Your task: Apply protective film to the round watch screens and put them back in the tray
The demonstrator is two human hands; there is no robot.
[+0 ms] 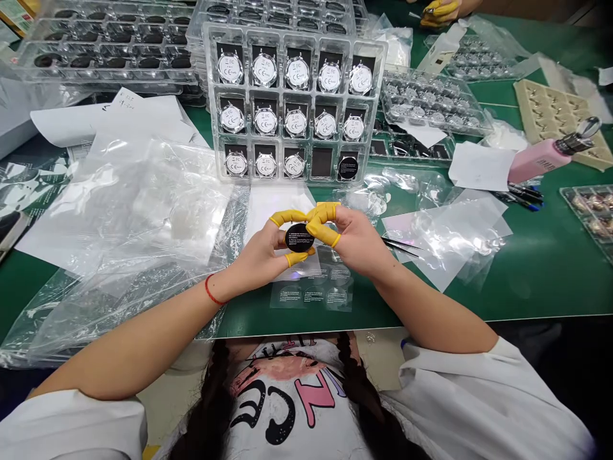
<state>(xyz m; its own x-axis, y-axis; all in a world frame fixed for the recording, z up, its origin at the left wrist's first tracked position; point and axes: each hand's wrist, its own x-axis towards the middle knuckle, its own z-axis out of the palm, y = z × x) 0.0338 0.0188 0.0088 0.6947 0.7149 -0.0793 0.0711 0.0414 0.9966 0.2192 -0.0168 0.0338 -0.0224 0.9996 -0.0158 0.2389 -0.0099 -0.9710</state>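
Green table fills most of your view. Stood up on it, the clear tray: 3 rows of 5 pockets, 13 watch heads with white faces, 1 black-faced at bottom right, 1 pocket beside it showing only black liner. Plastic bags lie crumpled on your left. Your left hand has yellow finger covers and is closed on the watch, thumb under, fingers over. Your right hand, also covered, is pinched shut at the watch's upper-right rim; can't tell if any film sits between those tips. Label sheet, clear with round printed pieces, lies flat just below your hands. Tweezers rest beside your right wrist. Watch is up off the table, between both hands and in front of the tray, black face with white print turned toward you. Handling, my read: light, stiff, small; the metal edge should take a firm squeeze, but the smooth face likely slides and marks or scratches easily. Best hold is the case rim at opposite sides, clear of the print, the way your left has it; finger covers should add some grip. Sheet looks thin and bendy, so lift it by a corner and expect it to curl or cling.
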